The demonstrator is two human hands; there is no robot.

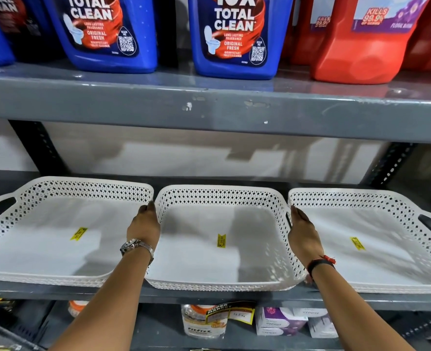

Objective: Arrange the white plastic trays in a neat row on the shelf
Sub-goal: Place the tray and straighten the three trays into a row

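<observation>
Two hands held the middle tray on the grey shelf.

The left hand and right hand pressed flat on the sides of the middle tray. It sat between the left tray and right tray, long side running front to back.

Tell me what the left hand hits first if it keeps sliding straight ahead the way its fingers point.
Little stands ahead of the left hand: it lies along the gap between the left tray and the middle tray, fingers aimed at the shelf's back. Beyond the tray corners, probably only the pale back wall; depth is unclear.
</observation>
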